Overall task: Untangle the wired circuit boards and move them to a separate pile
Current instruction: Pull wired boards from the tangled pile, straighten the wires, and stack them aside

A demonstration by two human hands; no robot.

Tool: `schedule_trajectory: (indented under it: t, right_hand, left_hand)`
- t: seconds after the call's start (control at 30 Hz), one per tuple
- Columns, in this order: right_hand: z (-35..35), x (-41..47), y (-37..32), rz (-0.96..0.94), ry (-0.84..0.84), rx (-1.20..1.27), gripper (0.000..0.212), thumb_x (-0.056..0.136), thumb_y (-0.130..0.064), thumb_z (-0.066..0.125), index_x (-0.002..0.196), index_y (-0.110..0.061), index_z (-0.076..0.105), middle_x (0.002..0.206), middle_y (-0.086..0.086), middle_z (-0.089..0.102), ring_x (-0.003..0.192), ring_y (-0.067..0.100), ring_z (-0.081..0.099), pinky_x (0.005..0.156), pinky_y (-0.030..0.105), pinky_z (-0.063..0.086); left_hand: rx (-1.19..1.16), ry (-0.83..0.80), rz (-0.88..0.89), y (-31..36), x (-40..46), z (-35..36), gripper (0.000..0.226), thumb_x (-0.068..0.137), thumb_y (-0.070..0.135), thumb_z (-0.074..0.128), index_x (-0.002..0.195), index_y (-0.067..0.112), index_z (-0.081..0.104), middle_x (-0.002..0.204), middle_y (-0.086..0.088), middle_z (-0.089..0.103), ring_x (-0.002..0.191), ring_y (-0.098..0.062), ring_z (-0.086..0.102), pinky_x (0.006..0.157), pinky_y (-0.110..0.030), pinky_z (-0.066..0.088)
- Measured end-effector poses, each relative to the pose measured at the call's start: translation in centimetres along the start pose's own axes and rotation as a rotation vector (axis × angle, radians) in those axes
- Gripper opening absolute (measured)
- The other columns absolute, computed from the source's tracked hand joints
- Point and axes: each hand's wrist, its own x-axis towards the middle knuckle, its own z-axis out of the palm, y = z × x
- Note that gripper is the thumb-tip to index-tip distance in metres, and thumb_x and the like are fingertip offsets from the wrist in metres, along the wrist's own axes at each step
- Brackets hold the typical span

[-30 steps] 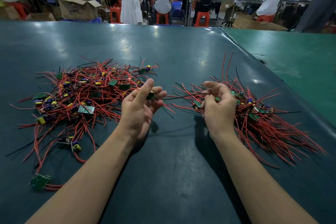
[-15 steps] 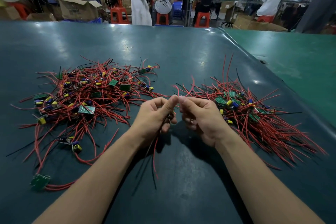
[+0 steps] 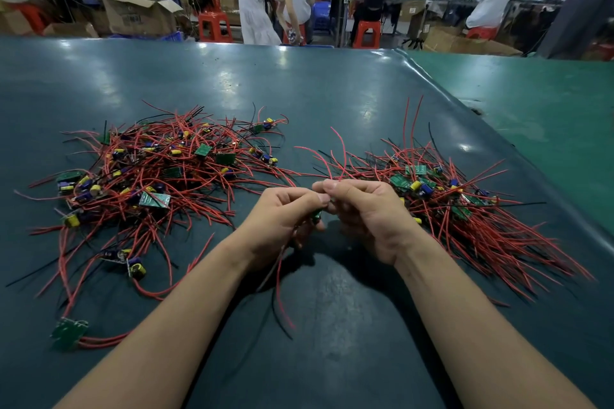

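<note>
- Two piles flanked my hands: the tangled pile (image 3: 146, 176) lay left, well apart from the sorted pile (image 3: 458, 206) on the right.
- My left hand (image 3: 282, 219) was curled, pinching a small board (image 3: 316, 216); its wires (image 3: 282, 285) hung below.
- My right hand (image 3: 365, 212) was curled, fingertips touching the left's; what it pinched I could not tell.
- Best, I judged, to draw wires out slowly, not yank.

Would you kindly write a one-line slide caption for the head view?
Both hands, left and right, hold one wired circuit board between tangled pile and sorted pile.
</note>
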Motion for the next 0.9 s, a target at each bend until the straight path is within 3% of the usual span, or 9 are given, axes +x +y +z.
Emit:
schedule_trajectory:
  t: [0.17, 0.43, 0.67, 0.8, 0.9]
  right_hand:
    - [-0.6, 0.6, 0.0, -0.148, 0.204, -0.029, 0.016, 0.09, -0.012, 0.065, 0.078, -0.008, 0.076, 0.046, -0.002, 0.03, 0.037, 0.008, 0.021, 0.037, 0.015, 0.019]
    - [-0.8, 1.2, -0.3, -0.379, 0.499, 0.012, 0.019, 0.094, -0.013, 0.064, 0.078, -0.012, 0.074, 0.041, -0.006, 0.032, 0.037, 0.009, 0.023, 0.04, 0.021, 0.02]
    - [-0.5, 0.9, -1.1, -0.252, 0.305, 0.424, 0.034, 0.105, -0.021, 0.041, 0.075, -0.01, 0.054, 0.046, -0.003, 0.047, 0.03, 0.006, 0.033, 0.034, 0.012, 0.027]
    - [-0.8, 1.0, -0.7, -0.371, 0.311, 0.241, 0.028, 0.105, -0.022, 0.042, 0.089, -0.007, 0.059, 0.051, 0.001, 0.051, 0.033, 0.01, 0.038, 0.036, 0.017, 0.034]
    - [-0.6, 1.1, -0.6, -0.223, 0.244, 0.19, 0.033, 0.102, -0.035, 0.047, 0.096, -0.008, 0.065, 0.054, 0.002, 0.056, 0.034, 0.012, 0.04, 0.037, 0.018, 0.037]
  left_hand:
    - [0.051, -0.062, 0.025, -0.1, 0.0, -0.1, 0.024, 0.083, 0.018, 0.066, 0.061, 0.016, 0.074, 0.043, 0.005, 0.047, 0.04, -0.009, 0.044, 0.04, -0.016, 0.029]
    - [0.052, -0.212, 0.032, 0.0, -0.2, -0.6, 0.02, 0.065, 0.035, 0.069, 0.062, 0.016, 0.073, 0.043, 0.006, 0.047, 0.036, -0.005, 0.044, 0.042, -0.014, 0.026]
    - [0.047, -0.161, 0.031, -0.1, -0.1, -0.6, 0.025, 0.062, 0.041, 0.068, 0.062, 0.016, 0.073, 0.045, 0.002, 0.05, 0.04, -0.009, 0.048, 0.043, -0.018, 0.03]
    - [0.013, -0.125, 0.026, 0.0, -0.3, -0.4, 0.018, 0.067, 0.032, 0.069, 0.061, 0.016, 0.073, 0.046, 0.001, 0.053, 0.038, -0.009, 0.047, 0.04, -0.017, 0.032]
    - [-0.023, 0.05, 0.051, -0.5, 0.0, -0.1, 0.025, 0.088, 0.02, 0.065, 0.066, 0.018, 0.076, 0.051, -0.003, 0.057, 0.041, -0.012, 0.043, 0.039, -0.018, 0.034]
